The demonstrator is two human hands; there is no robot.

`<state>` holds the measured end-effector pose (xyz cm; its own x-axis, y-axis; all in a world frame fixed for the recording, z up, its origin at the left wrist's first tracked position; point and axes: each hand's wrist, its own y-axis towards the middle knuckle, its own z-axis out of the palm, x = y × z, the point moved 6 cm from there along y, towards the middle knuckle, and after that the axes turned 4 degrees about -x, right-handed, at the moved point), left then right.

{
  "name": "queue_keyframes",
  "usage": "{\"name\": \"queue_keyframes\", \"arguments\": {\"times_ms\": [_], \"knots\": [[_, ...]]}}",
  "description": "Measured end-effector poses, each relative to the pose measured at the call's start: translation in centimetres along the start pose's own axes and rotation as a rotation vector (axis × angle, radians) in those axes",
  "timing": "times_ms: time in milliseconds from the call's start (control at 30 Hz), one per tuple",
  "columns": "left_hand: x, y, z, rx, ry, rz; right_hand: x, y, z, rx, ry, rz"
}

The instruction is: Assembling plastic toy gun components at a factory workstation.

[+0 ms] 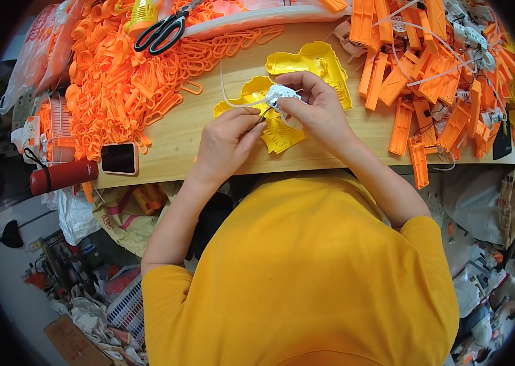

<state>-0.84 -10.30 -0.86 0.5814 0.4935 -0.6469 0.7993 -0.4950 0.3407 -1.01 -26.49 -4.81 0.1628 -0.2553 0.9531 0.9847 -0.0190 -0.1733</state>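
Observation:
Between thumb and fingers, my right hand (318,110) holds a small white plastic mechanism (282,94) over the table's middle. A thin pale tube (226,91) curves away from it to the left. My left hand (227,141) pinches dark thin wires (264,114) just beside the white part. Under and behind my hands lie yellow plastic shell halves: one shell (321,61) is at the back with its ribbed inside up. Another yellow shell (283,137) lies below the hands, partly covered by them.
Orange plastic parts (117,79) heap on the left, with black-handled scissors (169,32) on top. A phone (120,158) and a red bottle (62,177) sit at the left front edge. Orange housings (401,125) with white mechanisms and tubes pile up on the right.

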Motion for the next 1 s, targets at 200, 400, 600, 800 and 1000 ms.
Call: {"name": "queue_keyframes", "arguments": {"times_ms": [200,400,600,800,1000], "knots": [[-2.1,0.4,-2.4,-0.19,0.018,0.073,0.3,0.2,0.2,-0.03,0.04,-0.045],[-2.1,1.6,-0.1,-0.097,0.18,0.163,0.6,-0.2,1.9,0.036,-0.134,-0.172],[2.6,0.5,-0.2,-0.198,-0.486,-0.344,3.3,-3.4,1.9,0.102,-0.773,-0.65],[3.7,0.8,-0.4,-0.346,-0.893,-0.408,1.9,-3.7,1.9,0.186,-0.943,-0.652],[4.3,0.8,-0.8,-0.44,-1.123,-0.512,3.1,-2.8,2.6,0.012,-0.605,-0.938]]}}
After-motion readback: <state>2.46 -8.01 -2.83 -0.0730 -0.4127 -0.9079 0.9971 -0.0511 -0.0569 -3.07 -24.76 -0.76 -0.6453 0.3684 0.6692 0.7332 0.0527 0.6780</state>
